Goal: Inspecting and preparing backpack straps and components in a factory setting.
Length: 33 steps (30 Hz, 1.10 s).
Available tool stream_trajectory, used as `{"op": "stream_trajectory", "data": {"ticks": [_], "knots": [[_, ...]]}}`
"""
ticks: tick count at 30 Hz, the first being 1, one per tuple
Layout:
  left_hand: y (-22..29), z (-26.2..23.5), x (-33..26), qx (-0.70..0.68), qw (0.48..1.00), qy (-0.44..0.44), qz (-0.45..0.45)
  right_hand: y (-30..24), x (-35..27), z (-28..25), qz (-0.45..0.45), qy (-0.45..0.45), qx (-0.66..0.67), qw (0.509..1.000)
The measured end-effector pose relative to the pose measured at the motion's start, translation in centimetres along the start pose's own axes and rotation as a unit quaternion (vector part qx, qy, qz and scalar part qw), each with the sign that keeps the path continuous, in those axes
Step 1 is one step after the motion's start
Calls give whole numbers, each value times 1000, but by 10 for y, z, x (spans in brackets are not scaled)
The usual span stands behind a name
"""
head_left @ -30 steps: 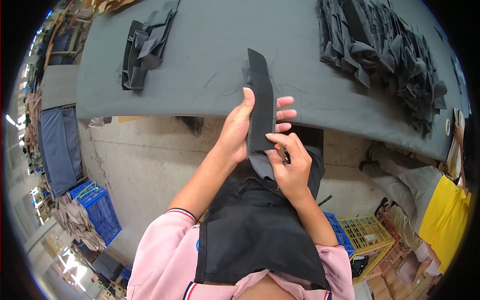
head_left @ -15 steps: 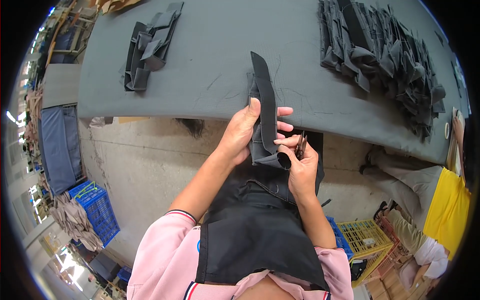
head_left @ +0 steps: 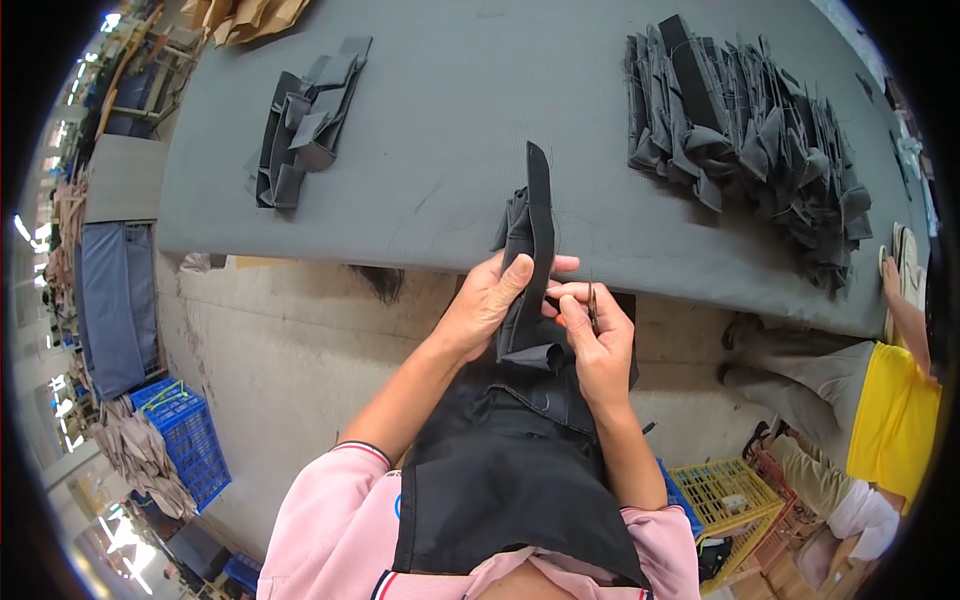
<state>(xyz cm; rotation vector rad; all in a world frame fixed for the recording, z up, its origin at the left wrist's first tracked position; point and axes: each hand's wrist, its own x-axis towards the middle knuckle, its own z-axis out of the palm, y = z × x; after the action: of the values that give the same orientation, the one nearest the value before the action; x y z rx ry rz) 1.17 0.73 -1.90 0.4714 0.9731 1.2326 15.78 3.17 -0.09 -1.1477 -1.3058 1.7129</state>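
My left hand is closed around a sewn dark grey fabric piece with a long black strip along it, its thumb pressed on the near face. The piece points away from me, and its far end reaches over the table edge. At its lower end the fabric curls into an open loop. My right hand is closed on small dark thread snips, whose points stick up past the fingers. Its thumb and forefinger tips are close beside the strip's right edge; whether they touch it I cannot tell.
A grey-covered table spans the front. On it lie a small fabric stack at left and a large heap of similar pieces at right. Crates, a blue one and a yellow one, stand on the floor. A person in yellow is at right.
The fabric piece has turned more edge-on, narrowing the strip's visible face. My right fingers have moved up from its lower end to the strip's side, snips still in hand. The view has shifted slightly.
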Motion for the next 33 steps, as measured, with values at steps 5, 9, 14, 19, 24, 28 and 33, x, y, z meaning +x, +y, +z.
{"op": "stream_trajectory", "data": {"ticks": [5,9,14,19,24,28,33], "knots": [[2,-2,0,-33,999,-10,-9,4,-3,0,0,-4,-12,1000],[6,-3,2,-85,995,-18,-47,9,-7,-7,4,18,3,1000],[7,0,4,-42,999,-1,5,7,-5,-6,15,2,6,1000],[4,-2,1,-10,1000,-17,-5,5,-5,-6,-13,6,9,1000],[-6,6,0,382,897,110,195,-5,-5,-10,-65,61,-46,995],[-2,17,-6,494,841,135,174,-14,6,-10,-85,72,-12,994],[0,32,-13,548,815,127,139,-12,12,-12,-105,65,-27,992]]}}
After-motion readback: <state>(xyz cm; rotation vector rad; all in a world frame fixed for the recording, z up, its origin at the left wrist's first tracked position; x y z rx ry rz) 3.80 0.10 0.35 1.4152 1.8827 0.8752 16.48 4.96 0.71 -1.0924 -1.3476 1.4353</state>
